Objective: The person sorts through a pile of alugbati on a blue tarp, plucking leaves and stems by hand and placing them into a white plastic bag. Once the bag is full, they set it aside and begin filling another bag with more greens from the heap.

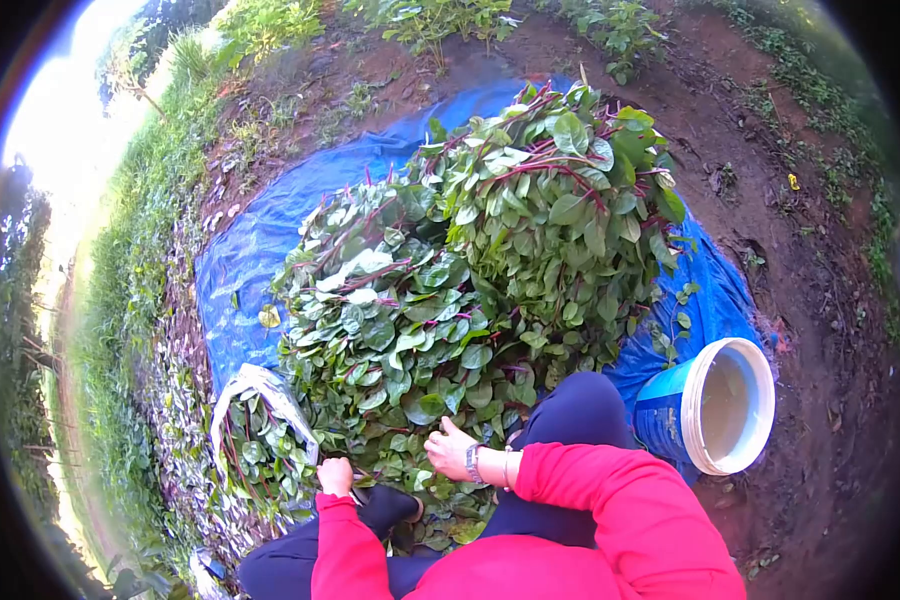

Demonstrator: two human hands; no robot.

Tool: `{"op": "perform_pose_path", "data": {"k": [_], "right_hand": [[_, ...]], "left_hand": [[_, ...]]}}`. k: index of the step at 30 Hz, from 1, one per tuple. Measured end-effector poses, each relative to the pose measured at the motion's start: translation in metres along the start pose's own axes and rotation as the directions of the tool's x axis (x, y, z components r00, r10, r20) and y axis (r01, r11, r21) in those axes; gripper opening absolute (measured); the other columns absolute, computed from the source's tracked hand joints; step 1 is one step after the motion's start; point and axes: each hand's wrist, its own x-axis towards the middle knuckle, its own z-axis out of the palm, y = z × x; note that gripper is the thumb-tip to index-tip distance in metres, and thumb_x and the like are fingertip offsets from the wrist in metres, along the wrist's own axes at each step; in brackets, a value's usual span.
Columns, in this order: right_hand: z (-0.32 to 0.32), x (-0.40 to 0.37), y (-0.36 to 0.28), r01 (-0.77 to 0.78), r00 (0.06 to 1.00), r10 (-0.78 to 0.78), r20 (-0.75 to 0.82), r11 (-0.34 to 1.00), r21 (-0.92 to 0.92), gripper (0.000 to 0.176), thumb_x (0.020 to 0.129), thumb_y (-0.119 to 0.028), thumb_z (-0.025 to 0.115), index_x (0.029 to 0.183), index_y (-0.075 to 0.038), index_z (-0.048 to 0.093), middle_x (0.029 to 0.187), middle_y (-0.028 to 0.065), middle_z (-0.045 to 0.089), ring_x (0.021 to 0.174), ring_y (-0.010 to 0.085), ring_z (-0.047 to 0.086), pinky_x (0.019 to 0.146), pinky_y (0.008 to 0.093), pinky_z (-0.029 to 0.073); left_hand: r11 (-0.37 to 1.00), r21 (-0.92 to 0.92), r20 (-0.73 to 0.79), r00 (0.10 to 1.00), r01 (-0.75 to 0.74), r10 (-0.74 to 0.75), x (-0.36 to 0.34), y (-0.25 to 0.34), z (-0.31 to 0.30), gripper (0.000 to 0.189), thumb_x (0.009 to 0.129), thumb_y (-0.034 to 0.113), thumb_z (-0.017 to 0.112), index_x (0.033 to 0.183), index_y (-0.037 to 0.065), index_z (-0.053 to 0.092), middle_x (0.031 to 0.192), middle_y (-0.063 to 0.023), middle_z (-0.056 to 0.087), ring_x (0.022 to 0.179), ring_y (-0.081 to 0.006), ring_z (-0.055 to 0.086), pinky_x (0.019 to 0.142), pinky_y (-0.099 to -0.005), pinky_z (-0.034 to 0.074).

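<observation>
A large heap of green leafy stems with reddish-purple stalks (pixel 400 320) lies on a blue tarp (pixel 260 250). My left hand (pixel 336 477) is closed beside the heap's lower left edge, near a white plastic bag (pixel 270 385) with leafy stems in it; what it grips, if anything, is too small to tell. Over the leaves in front of my knee is my right hand (pixel 452 450), wearing a watch, its fingers bent and partly apart; nothing can be made out in it.
A blue and white bucket (pixel 667 405) lies tilted at the right, its opening facing me. Bare brown soil (pixel 820 420) borders the tarp on the right. Grass (pixel 120 340) grows at the left, and leafy plants (pixel 430 25) stand beyond the tarp.
</observation>
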Motion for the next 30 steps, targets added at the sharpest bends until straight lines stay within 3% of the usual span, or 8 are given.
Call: {"op": "perform_pose_path", "data": {"k": [2,8,13,17,21,23,29,30], "right_hand": [[0.012,-0.005,0.001,-0.021,1.000,0.021,0.005,0.999,0.024,0.034,0.074,-0.026,0.053,0.100,-0.004,0.058,0.094,0.0056,0.054,0.095,0.0210,0.049,0.090,0.0541,0.033],[0.009,-0.007,0.010,-0.047,0.992,0.039,0.123,0.997,0.065,0.026,0.077,-0.026,0.052,0.094,-0.007,0.061,0.092,0.0058,0.055,0.093,0.0214,0.051,0.084,0.0588,0.036],[0.003,-0.003,0.012,-0.074,0.978,0.054,0.203,0.993,0.093,0.025,0.078,-0.027,0.053,0.094,-0.012,0.065,0.102,0.0063,0.056,0.099,0.0241,0.050,0.081,0.0576,0.037],[0.010,-0.002,0.012,-0.076,0.973,0.051,0.225,0.992,0.105,0.024,0.077,-0.029,0.054,0.094,-0.017,0.065,0.104,0.0037,0.056,0.102,0.0215,0.050,0.081,0.0536,0.037],[0.008,-0.005,0.012,-0.082,0.961,0.043,0.272,0.988,0.133,0.023,0.075,-0.028,0.056,0.094,-0.019,0.066,0.103,0.0020,0.056,0.100,0.0199,0.051,0.078,0.0510,0.038],[0.007,-0.004,0.013,-0.089,0.958,0.046,0.283,0.986,0.139,0.023,0.075,-0.028,0.057,0.094,-0.018,0.066,0.103,0.0025,0.056,0.101,0.0202,0.051,0.078,0.0503,0.039],[0.011,-0.003,0.014,-0.092,0.944,0.025,0.329,0.977,0.192,0.025,0.073,-0.026,0.059,0.095,-0.017,0.065,0.106,0.0044,0.055,0.103,0.0217,0.050,0.079,0.0529,0.040],[0.015,-0.003,0.013,-0.090,0.956,0.031,0.291,0.977,0.194,0.023,0.073,-0.026,0.059,0.093,-0.016,0.065,0.109,0.0052,0.053,0.105,0.0217,0.049,0.079,0.0533,0.040]], "left_hand": [[0.998,-0.049,-0.018,0.999,-0.049,0.048,-0.004,0.002,-0.007,0.018,0.078,0.016,0.049,0.086,0.010,0.064,0.091,-0.0089,0.061,0.092,-0.0251,0.058,0.073,-0.0414,0.049],[0.964,-0.265,-0.092,0.995,0.019,-0.045,-0.011,-0.004,0.002,0.016,0.076,0.005,0.051,0.088,0.007,0.061,0.121,-0.0142,0.040,0.116,-0.0336,0.040,0.083,-0.0408,0.048],[0.995,-0.058,-0.265,0.960,0.083,-0.096,-0.006,-0.002,0.011,0.013,0.075,0.009,0.055,0.084,0.014,0.062,0.133,-0.0094,0.034,0.115,-0.0320,0.041,0.077,-0.0397,0.049],[0.980,-0.040,-0.277,0.941,0.194,-0.197,-0.003,0.008,0.015,0.019,0.077,0.012,0.054,0.094,0.016,0.061,0.128,-0.0135,0.037,0.101,-0.0285,0.049,0.072,-0.0335,0.050],[0.956,-0.050,0.028,0.957,0.289,-0.288,0.007,0.008,0.019,0.018,0.082,0.016,0.049,0.093,0.016,0.063,0.102,-0.0101,0.049,0.095,-0.0269,0.054,0.069,-0.0367,0.051],[0.968,-0.013,-0.105,0.962,0.251,-0.251,0.006,0.001,0.031,0.018,0.082,0.017,0.049,0.088,0.013,0.065,0.106,-0.0080,0.049,0.088,-0.0254,0.059,0.069,-0.0352,0.051],[0.952,-0.047,-0.074,0.949,0.302,-0.305,0.010,-0.010,0.043,0.016,0.080,0.013,0.052,0.084,0.010,0.067,0.110,-0.0094,0.047,0.088,-0.0245,0.060,0.066,-0.0350,0.052],[0.989,0.007,-0.276,0.950,0.151,-0.143,0.007,-0.010,0.042,0.015,0.077,0.013,0.053,0.082,0.010,0.067,0.111,-0.0109,0.046,0.090,-0.0274,0.057,0.067,-0.0370,0.051]]}}
